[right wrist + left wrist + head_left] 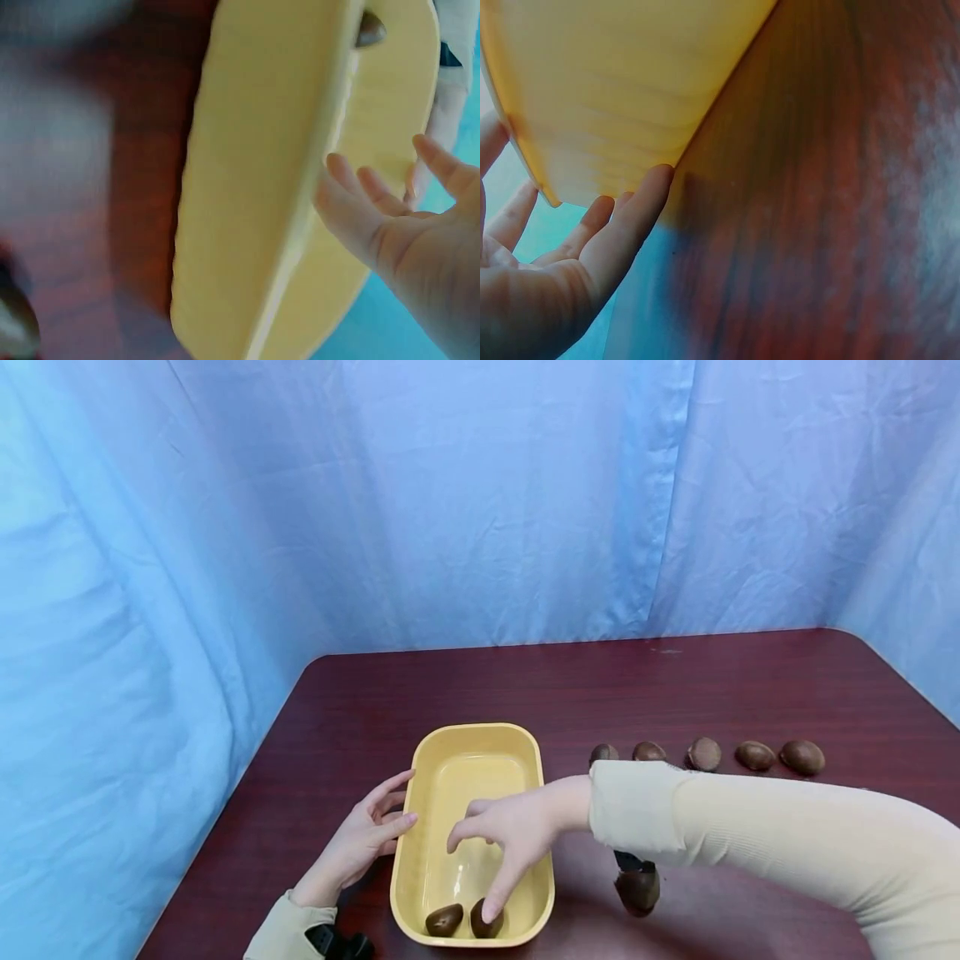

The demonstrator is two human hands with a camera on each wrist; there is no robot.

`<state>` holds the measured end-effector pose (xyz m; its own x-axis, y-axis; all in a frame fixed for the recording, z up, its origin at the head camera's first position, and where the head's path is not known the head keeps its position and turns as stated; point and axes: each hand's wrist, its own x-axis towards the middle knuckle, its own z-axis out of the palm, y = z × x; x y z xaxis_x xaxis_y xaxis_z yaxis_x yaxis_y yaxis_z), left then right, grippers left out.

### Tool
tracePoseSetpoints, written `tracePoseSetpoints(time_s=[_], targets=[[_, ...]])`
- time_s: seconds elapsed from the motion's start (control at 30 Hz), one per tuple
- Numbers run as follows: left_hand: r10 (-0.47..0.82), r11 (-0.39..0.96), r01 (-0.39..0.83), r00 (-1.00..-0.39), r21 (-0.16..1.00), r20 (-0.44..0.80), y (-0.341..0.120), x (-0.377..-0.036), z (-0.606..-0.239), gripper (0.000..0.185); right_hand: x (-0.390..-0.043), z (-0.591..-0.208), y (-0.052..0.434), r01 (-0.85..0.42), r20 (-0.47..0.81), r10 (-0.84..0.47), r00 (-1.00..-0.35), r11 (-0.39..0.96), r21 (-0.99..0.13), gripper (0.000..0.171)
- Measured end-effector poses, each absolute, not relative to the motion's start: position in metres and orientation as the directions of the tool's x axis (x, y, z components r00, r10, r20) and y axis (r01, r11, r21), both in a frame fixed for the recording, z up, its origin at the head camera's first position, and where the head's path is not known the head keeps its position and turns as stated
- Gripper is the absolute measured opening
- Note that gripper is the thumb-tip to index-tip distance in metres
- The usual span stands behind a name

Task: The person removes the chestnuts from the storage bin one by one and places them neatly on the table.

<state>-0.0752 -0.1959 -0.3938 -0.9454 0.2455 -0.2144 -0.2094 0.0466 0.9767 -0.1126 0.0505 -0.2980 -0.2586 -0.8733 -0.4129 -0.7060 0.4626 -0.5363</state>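
A yellow rectangular dish (517, 752) stands on the dark red table, near its front edge. Two brown chestnuts lie at the dish's near end, one (444, 920) to the left and one (480, 925) beside it. My right hand (480, 868) reaches down into the dish with straight fingers, one fingertip touching the right chestnut. In the right wrist view that hand (390, 202) is spread over the dish (262, 187), with one chestnut (371, 30) at the far end. My left hand (390, 810) rests open against the dish's left rim. Its fingers (630, 217) touch the outer wall (630, 97).
Several chestnuts (703, 753) lie in a row on the table (675, 685) right of the dish. A further brown chestnut-like shape (637, 889) lies under my right forearm. Blue curtains (480, 502) close off the back and both sides.
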Motion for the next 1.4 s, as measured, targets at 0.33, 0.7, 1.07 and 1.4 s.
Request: tracePoseSetpoints(time_s=[0.33,0.7,1.07,1.4], targets=[[0.244,0.04,-0.209,-0.946,0.977,-0.213,-0.196,-0.075,-0.395,0.071,-0.097,-0.319,0.044,-0.627,-0.535,-0.814,-0.226,0.542,-0.56,0.08],[0.246,0.04,-0.21,-0.945,0.977,-0.214,-0.196,-0.074,-0.397,0.07,-0.096,-0.331,0.039,-0.611,-0.56,-0.822,-0.102,0.497,-0.617,0.085],[0.246,0.037,-0.21,-0.946,0.977,-0.212,-0.197,-0.075,-0.396,0.071,-0.094,-0.337,0.036,-0.572,-0.539,-0.838,-0.086,0.484,-0.662,0.071],[0.245,0.028,-0.207,-0.947,0.978,-0.208,-0.196,-0.076,-0.395,0.071,-0.093,-0.336,0.032,-0.587,-0.562,-0.827,0.003,0.454,-0.671,0.018]])
